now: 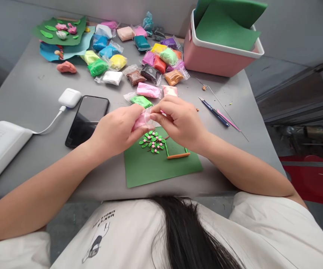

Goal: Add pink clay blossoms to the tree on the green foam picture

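Observation:
A clear packet of pink clay [142, 120] is held over the table between both hands. My left hand [120, 125] is closed round its body. The fingers of my right hand [178, 116] pinch the packet's plastic end, and a small bit of pink shows at those fingertips. Below the hands lies a green sheet [161, 170]. On it sit a clay branch with green leaves and pale pink buds [153, 143], and a swing shape with a brown bar [178, 155] and green ropes, partly hidden by my right hand.
Several bagged clays, such as a white packet [112, 77], spread across the back. A phone [87, 119], an earbud case [70, 98] and a power bank [6, 149] lie left. Pens [214, 113] and thin wire lie right, before a pink bin [214, 58].

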A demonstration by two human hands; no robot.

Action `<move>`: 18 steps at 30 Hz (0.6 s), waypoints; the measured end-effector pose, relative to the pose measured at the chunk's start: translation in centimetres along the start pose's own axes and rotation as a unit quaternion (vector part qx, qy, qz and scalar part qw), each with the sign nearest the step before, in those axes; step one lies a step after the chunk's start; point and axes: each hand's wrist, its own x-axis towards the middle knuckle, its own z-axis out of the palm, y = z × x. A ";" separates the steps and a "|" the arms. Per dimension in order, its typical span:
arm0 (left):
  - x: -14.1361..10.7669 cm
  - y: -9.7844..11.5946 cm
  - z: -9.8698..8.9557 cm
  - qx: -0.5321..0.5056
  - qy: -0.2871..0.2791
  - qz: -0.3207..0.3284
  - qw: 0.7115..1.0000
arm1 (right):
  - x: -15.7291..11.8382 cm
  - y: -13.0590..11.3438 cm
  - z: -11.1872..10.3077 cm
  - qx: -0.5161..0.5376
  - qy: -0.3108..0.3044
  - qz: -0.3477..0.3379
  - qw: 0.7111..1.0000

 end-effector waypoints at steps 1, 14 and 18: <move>0.1 0.1 -0.1 0.003 -0.003 -0.002 1.000 | 0.1 0.0 -0.1 0.000 0.001 0.009 1.000; 1.0 -2.8 -0.7 0.120 -0.059 -0.040 0.990 | 1.4 0.8 -4.3 0.051 0.101 0.121 0.986; 1.2 -2.9 -0.8 0.106 -0.094 -0.075 0.987 | 1.1 0.6 -4.2 0.066 0.084 0.124 0.986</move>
